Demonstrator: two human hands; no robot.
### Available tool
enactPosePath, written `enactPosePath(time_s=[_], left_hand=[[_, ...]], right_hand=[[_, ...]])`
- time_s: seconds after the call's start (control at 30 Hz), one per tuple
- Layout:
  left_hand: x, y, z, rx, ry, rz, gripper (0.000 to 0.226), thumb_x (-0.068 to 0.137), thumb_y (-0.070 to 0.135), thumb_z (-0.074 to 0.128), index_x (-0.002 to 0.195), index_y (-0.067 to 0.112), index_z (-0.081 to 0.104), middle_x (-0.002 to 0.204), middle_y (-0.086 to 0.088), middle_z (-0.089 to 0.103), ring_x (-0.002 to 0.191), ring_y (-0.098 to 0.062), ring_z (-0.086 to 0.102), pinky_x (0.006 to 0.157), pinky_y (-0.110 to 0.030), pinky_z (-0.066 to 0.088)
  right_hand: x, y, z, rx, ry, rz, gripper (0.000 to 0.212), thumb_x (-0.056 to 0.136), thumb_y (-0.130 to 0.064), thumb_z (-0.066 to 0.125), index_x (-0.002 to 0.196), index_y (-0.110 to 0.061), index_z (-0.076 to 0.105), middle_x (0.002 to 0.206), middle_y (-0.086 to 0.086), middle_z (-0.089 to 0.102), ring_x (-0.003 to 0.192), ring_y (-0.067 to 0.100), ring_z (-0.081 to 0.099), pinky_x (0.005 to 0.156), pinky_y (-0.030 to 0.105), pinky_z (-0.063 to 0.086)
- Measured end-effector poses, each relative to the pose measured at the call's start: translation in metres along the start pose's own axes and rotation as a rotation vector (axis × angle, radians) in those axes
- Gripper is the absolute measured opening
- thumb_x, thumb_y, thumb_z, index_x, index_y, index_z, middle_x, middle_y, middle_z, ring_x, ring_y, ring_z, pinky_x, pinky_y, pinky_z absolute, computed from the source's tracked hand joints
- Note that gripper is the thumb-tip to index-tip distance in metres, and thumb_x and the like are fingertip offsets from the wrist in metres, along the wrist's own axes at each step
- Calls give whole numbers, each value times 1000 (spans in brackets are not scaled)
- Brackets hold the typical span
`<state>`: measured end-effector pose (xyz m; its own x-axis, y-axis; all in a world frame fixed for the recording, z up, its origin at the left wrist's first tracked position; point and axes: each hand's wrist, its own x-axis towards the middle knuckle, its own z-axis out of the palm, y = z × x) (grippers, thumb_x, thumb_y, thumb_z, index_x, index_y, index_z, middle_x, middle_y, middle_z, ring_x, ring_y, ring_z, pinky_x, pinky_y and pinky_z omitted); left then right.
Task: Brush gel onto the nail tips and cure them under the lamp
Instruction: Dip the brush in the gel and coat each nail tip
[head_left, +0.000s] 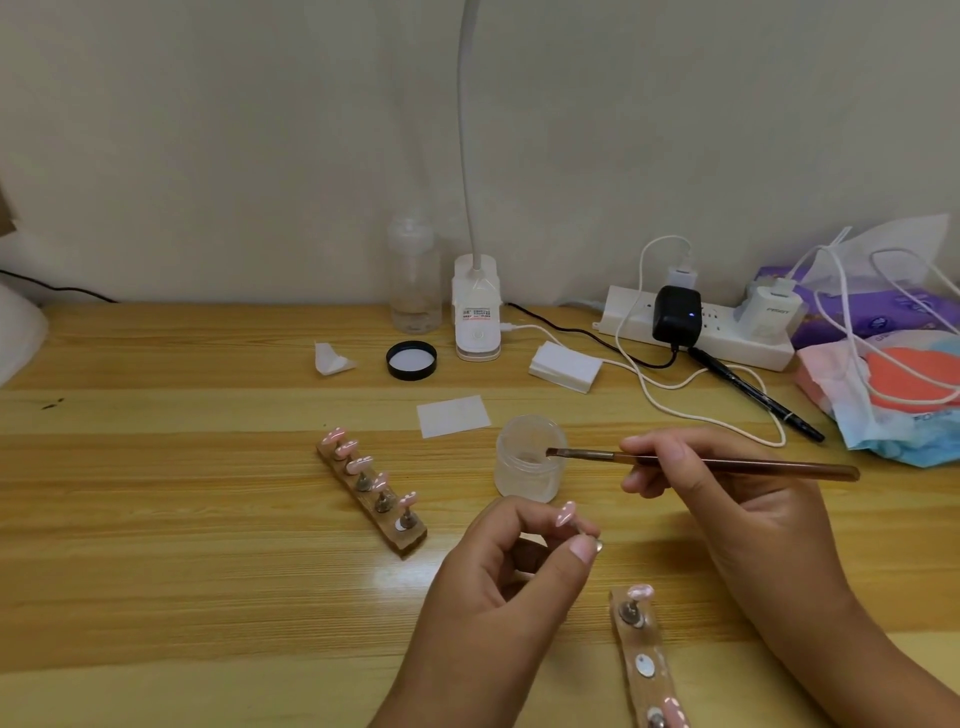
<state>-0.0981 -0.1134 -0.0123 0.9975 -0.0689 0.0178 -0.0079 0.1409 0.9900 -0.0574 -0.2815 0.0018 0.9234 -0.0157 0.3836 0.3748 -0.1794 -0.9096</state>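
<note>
My left hand (511, 577) pinches a small metal stand carrying a pink nail tip (565, 513), held up above the table. My right hand (717, 499) grips a brown brush (727, 462), whose bristles reach over the rim of a small frosted gel jar (529, 460). A wooden holder (371, 491) to the left carries several pink nail tips on stands. A second wooden holder (647, 660) at the bottom right has one pink tip at its top end, a bare metal disc below it and another tip at the frame's edge.
A white gooseneck lamp (477, 312) stands at the back by a clear bottle (414, 278). A black jar lid (411, 359), white wipes (453, 415), a pad stack (566, 366), a power strip (696, 327) with cables, a black pen (758, 395) and bags lie around.
</note>
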Motion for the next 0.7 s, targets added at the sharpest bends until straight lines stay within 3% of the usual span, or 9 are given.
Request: enactPosePath(time_s=[0.43,0.6,0.7], left_hand=[[-1,1,-1,3,-2,10,29,55,55,64,78,37,70,77,16,68,63,2,54,66,-20,45],[0,3,-1,-99,-8,-41,7,70,25,67,76,21,68,78,-5,74,67,-11,68,56,-15,46],[-2,2,-1,-92,1,-40,10,67,24,67,75,19,70,75,-3,74,68,-7,67,59,-15,47]], right_hand=[[0,0,-1,-50,-15,-55,20,89,-27,54,88,-27,74,79,5,73,78,13,68,73,15,52],[-1,-5,-4,-112,-27,-39,20,85,-33,55,86,-31,74,81,4,72,78,13,68,73,21,53],[1,-27,-9,-301,-204,-10,20,83,-48,54,87,-41,72,79,-6,73,78,6,67,71,26,54]])
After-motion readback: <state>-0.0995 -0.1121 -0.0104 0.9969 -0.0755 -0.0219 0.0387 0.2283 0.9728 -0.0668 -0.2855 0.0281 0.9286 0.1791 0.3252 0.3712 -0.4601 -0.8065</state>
